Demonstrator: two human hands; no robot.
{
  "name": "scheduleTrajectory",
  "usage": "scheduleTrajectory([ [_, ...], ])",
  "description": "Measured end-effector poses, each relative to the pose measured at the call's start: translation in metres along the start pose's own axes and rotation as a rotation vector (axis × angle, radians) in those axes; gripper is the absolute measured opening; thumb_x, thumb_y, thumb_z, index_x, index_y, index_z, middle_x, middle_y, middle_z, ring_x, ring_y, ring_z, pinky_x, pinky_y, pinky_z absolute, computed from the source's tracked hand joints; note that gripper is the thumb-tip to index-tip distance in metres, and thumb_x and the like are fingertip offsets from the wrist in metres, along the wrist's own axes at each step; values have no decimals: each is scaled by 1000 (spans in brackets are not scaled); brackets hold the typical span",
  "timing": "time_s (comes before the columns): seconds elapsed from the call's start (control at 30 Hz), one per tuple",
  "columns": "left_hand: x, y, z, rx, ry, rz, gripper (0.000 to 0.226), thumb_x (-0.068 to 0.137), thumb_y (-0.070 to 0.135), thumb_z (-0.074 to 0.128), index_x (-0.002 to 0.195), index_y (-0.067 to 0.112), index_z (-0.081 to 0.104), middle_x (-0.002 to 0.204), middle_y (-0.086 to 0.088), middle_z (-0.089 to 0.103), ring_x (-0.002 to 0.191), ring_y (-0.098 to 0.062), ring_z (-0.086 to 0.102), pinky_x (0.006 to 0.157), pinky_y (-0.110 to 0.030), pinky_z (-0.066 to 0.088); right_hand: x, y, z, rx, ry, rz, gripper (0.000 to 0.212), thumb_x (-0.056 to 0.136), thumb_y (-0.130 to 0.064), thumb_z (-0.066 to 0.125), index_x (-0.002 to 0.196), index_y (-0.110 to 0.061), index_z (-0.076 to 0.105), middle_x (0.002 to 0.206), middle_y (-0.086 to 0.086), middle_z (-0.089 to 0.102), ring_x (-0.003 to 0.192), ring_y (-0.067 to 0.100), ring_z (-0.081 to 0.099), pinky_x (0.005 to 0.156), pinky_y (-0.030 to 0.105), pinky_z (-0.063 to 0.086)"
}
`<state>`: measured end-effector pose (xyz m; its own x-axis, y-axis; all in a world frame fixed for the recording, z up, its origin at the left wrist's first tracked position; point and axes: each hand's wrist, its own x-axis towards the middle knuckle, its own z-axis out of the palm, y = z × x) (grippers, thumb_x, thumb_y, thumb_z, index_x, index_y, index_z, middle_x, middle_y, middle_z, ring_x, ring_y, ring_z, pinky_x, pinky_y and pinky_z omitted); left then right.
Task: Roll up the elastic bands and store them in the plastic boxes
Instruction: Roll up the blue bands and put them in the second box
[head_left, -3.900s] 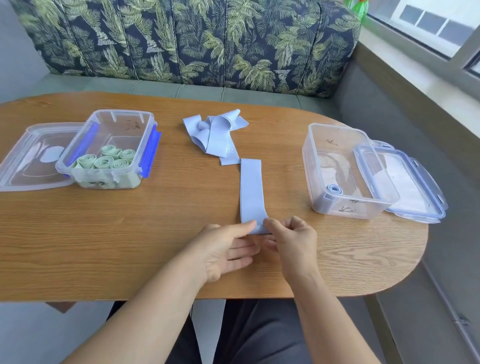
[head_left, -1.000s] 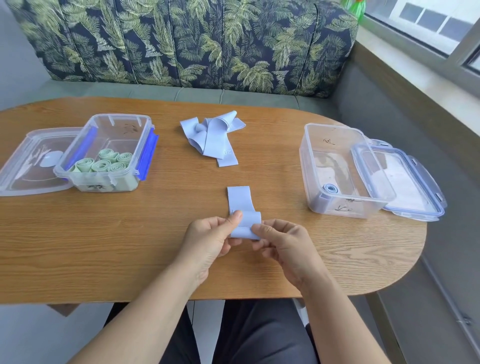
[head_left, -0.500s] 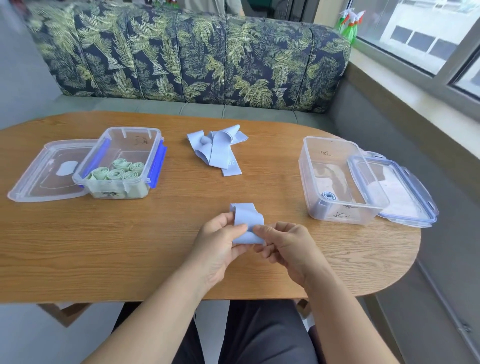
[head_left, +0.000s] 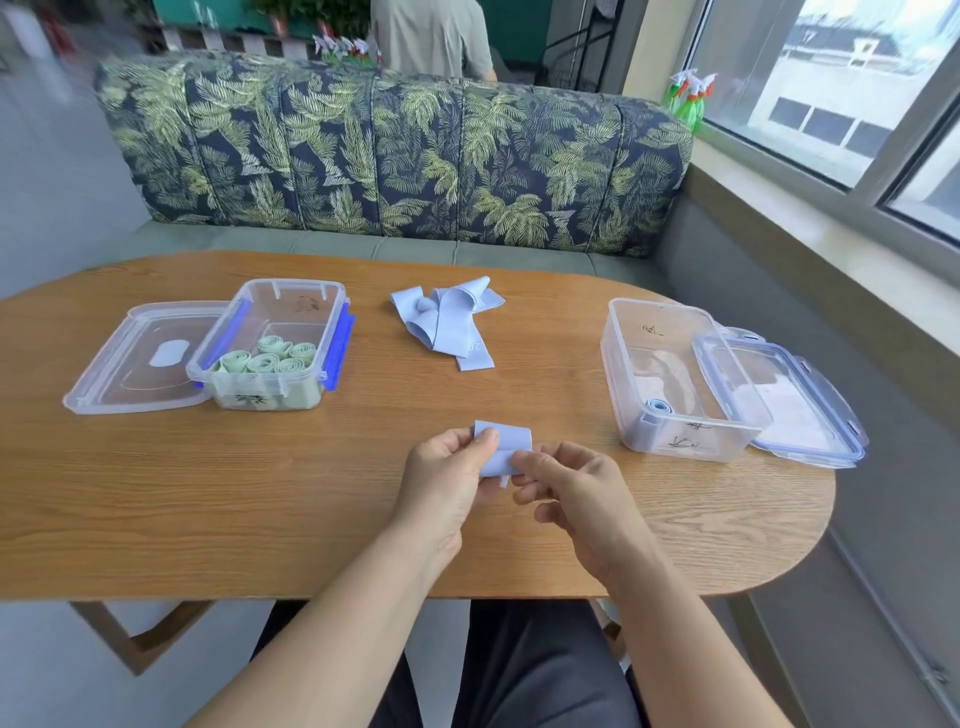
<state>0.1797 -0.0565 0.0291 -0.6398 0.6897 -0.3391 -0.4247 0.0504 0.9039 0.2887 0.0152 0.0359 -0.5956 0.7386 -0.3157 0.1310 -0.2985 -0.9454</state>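
Left to right on the desk (head_left: 156, 493): a clear box (head_left: 270, 402) holding green rolls (head_left: 265, 358). Loose blue bands (head_left: 447, 322) lie heaped behind centre. Your left hand (head_left: 447, 478) and right hand (head_left: 571, 493) each have their grip pinching the nearly rolled blue band (head_left: 506, 447). A second box (head_left: 675, 441) contains one blue roll (head_left: 655, 408).

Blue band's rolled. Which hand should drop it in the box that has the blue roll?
Right, probably. The right hand pinches the band and sits nearer the box holding the blue roll; the left hand would cross over.
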Motion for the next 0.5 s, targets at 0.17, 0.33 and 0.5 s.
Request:
scheduleTrajectory([
  [0.17, -1, 1, -1, -131, -54, -73, 10, 94, 14, 59, 88, 10, 66, 91, -11, 69, 82, -21, 63, 80, -32, 51, -1, -2, 0, -21, 0, 4, 15, 84, -16, 72, 88, -2, 67, 70, 9, 63, 52, 11, 54, 48, 19, 39],
  [0.33, -4, 1, -4, -353, -199, -106, 34, 88, -8, 49, 120, 3, 55, 104, -19, 68, 89, -27, 68, 88, -37, 53, 0, -2, -4, -50, -4, 63, 27, 86, -23, 71, 96, 2, 68, 60, 4, 58, 46, 11, 48, 43, 19, 34],
  [0.5, -5, -4, -5, -268, -182, -72, 28, 92, -2, 56, 119, 3, 54, 109, -20, 71, 97, -31, 70, 90, -36, 53, 3, -4, -8, -142, -10, 96, 32, 88, -36, 68, 78, -7, 64, 55, 4, 56, 42, 12, 43, 39, 19, 29],
])
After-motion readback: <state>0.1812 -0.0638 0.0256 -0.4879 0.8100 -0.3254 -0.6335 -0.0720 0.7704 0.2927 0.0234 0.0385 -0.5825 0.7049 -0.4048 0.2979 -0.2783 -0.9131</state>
